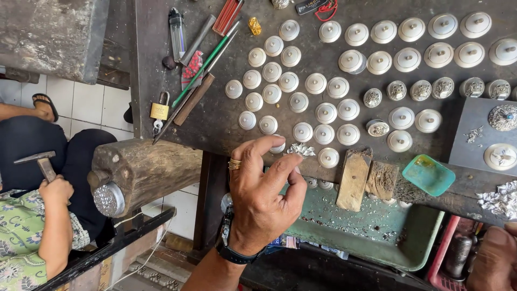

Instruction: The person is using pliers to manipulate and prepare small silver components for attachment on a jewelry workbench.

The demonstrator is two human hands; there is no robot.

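My left hand, with a gold ring and a black wristwatch, hovers at the near edge of the dark workbench. Its index finger and thumb are spread apart and nothing shows between them. The fingertips are close to a crumpled silver filigree scrap and a small round silver lid. Several more round silver lids lie in rows across the bench. Only part of my right hand shows at the bottom right corner, beside a metal bolt-like tool; its fingers are out of view.
A second person sits at the left, their hand holding a hammer near a wooden log stake with a silver piece on its end. Files, pens and a padlock lie at the bench's left. A green tray, wooden block and teal dish sit nearby.
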